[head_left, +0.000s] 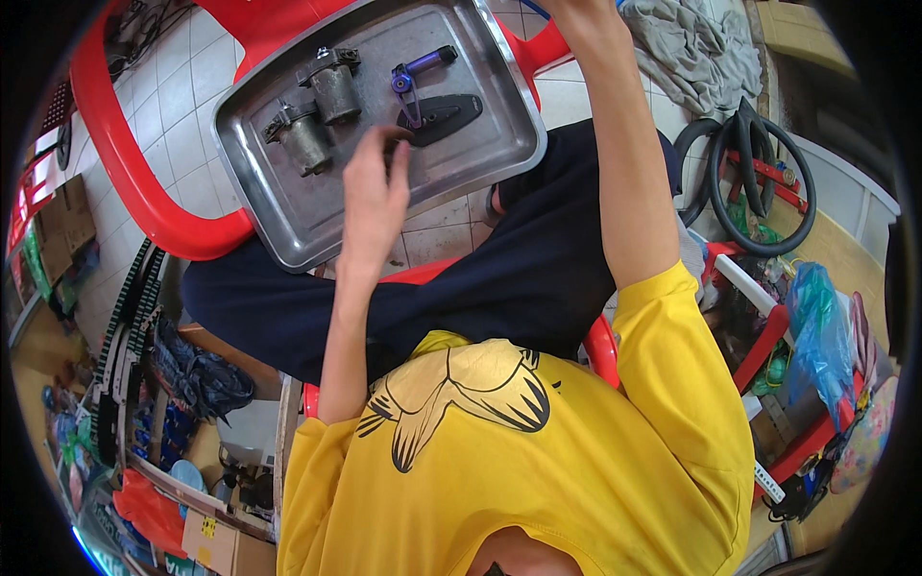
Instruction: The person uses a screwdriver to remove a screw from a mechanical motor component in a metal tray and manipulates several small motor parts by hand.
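My left hand (375, 182) reaches into the steel tray (242, 163), fingers curled at the left end of a black flat oval piece (449, 112); what lies within them is hidden. Two grimy grey metal cylinders with fittings, one (338, 91) upright-looking, the other (300, 144) slightly lower left, share the tray with a purple-and-black lever part (421, 69). My right hand (576, 10) is at the top edge, right of the tray, mostly cut off, so its fingers cannot be made out.
The tray rests on a red plastic chair (134, 163) before my legs. Grey cloth (687, 58) lies on the tiled floor (192, 58). Black rubber tubes (778, 221) and a blue bag (816, 336) are at right. Clutter, cardboard (67, 216) and black bags (197, 370) line the left.
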Demonstrator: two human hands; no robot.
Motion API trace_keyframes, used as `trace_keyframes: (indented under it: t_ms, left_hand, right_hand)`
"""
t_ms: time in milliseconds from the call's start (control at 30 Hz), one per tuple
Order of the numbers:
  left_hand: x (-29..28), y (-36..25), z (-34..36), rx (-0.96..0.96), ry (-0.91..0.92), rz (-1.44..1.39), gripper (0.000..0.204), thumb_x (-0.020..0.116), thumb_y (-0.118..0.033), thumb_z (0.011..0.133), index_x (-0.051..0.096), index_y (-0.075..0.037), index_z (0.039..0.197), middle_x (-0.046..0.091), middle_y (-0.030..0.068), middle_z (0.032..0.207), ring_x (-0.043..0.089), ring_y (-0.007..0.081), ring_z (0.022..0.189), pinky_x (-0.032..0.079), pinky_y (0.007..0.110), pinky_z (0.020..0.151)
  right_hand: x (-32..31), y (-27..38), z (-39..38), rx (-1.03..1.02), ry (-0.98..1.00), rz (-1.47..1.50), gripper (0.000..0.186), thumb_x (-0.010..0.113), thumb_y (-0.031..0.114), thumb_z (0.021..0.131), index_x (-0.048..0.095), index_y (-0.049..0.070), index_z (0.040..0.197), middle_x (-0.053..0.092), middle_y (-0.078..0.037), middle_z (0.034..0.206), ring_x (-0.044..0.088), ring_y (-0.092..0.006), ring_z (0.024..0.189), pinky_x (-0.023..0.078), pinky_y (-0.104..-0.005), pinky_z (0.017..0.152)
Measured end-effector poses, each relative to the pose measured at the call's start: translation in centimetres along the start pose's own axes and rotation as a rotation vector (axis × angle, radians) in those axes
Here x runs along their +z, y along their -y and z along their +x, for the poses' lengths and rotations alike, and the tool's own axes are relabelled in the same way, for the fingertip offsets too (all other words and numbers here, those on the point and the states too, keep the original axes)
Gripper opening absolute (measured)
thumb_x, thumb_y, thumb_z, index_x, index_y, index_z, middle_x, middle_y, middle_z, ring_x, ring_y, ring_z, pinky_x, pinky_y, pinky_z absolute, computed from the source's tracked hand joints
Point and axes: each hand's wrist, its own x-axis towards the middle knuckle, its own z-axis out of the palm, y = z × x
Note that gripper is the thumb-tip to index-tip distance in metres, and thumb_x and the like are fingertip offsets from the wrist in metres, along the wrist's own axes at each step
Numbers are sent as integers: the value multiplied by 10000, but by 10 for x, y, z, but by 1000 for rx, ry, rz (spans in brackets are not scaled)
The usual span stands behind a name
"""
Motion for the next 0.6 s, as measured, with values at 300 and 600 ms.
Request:
trace_keyframes:
  t_ms: [300, 600]
  left_hand:
    - [36, 20, -8, -334, 128, -395, 269, 521, -125, 1056, 647, -2, 1259, 559, 32, 764, 507, 110, 706, 444, 300, 667]
    - [24, 51, 0, -180, -10, -176, 233, 503, -119, 1051, 664, 7, 1163, 670, 166, 880, 655, 297, 817, 502, 381, 768]
  right_hand:
    - [16, 4, -7, 217, 308, 19, 289, 828, 222, 775, 681, -27, 783, 669, -121, 641, 639, -192, 585, 508, -359, 600]
    - [25, 9, -17, 146, 606, -83, 382, 826, 318, 770, 693, -32, 844, 671, -236, 706, 693, -378, 714, 532, -449, 717]
